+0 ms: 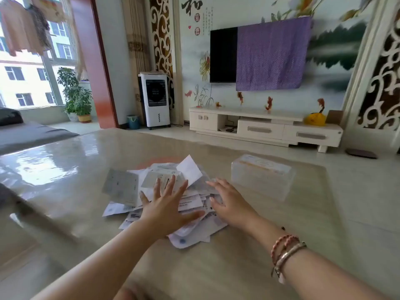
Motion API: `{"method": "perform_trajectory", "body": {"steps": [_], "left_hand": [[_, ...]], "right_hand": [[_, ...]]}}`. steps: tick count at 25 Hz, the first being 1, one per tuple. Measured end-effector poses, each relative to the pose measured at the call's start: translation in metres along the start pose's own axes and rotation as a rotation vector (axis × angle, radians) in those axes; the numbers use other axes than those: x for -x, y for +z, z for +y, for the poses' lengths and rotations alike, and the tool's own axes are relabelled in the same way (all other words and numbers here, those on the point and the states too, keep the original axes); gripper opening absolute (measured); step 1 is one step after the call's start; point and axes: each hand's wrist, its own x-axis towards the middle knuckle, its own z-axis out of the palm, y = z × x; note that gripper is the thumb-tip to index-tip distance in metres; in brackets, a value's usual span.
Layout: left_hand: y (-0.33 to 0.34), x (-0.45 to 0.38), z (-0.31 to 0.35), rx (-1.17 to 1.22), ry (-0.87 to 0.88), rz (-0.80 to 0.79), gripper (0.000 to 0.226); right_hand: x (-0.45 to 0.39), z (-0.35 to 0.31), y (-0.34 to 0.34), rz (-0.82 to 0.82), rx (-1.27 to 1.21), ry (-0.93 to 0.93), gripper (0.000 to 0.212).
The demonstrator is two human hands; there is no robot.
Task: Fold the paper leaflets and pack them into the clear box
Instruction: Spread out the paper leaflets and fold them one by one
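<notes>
White printed paper leaflets (164, 198) lie heaped on a glossy table (238, 263) as a person spreads both hands flat over the pile, the left hand (166, 210) and right hand (229, 205) with fingers straight and splayed, gripping nothing. Best to slide one sheet free before creasing it. Beyond, just right of the heap, stands the clear box (262, 177), apparently lidded.

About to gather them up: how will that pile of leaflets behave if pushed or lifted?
The leaflets look thin and floppy; one sheet already curls upward. On the glossy table they will probably slide and fan out. Likely light, so loose sheets may slip off when lifted.
</notes>
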Motion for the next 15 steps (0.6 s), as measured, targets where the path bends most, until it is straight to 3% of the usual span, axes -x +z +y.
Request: {"method": "perform_trajectory", "body": {"steps": [2,5,10,15], "left_hand": [[0.013,-0.007,-0.004,-0.085,0.013,-0.012,0.105],[0.03,-0.015,-0.013,-0.067,-0.022,0.003,0.098],[0.037,-0.025,-0.021,-0.038,0.001,0.016,0.098],[0.03,-0.03,-0.021,-0.079,0.017,0.015,0.105]], "right_hand": [[-0.02,-0.001,0.012,0.04,-0.148,-0.06,0.044],[-0.048,-0.01,0.027,0.008,-0.307,0.0,0.038],[-0.068,-0.008,0.038,-0.01,-0.339,0.053,0.041],[-0.055,0.004,0.027,0.046,-0.53,0.123,0.038]]}}
